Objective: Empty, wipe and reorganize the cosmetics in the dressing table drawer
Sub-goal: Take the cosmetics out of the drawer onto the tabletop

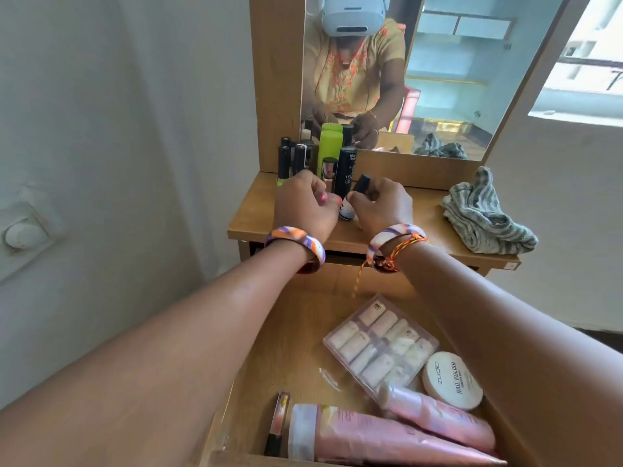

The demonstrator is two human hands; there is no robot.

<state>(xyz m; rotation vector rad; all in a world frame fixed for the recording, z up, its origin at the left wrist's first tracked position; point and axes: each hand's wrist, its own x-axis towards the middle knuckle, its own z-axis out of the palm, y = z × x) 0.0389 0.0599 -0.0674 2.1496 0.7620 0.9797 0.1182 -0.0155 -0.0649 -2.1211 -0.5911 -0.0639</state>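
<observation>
We have both hands up on the tabletop (421,227), past the open drawer (293,332), setting a small bottle (348,210) down among the cosmetics already stood against the mirror (438,79). Our right hand (381,205) has its fingers curled round the bottle's dark cap (362,183). Our left hand (305,203) is curled in close beside it, fingertips bunched toward the bottle's shoulder; whether it pinches the bottle or only steadies it we cannot tell from here.

Just beyond the left hand stand the black tubes (290,160), the green bottle (328,146) and a tall black can (346,170), packed tight. To place well, we should lower the bottle upright until its base sits flat, keep it just clear of the can so nothing topples, and let go only once it stands by itself.

Well to the right of the right hand lies the striped cloth (485,214), ready for wiping. Beneath our forearms the drawer is far from empty: a nail tray (377,345), a round nail polish tin (450,379), two pink tubes (387,436) and a slim stick (278,419) wait. We judge the emptying about half done. We should leave a free patch of tabletop near the right hand for the bulkier items.
</observation>
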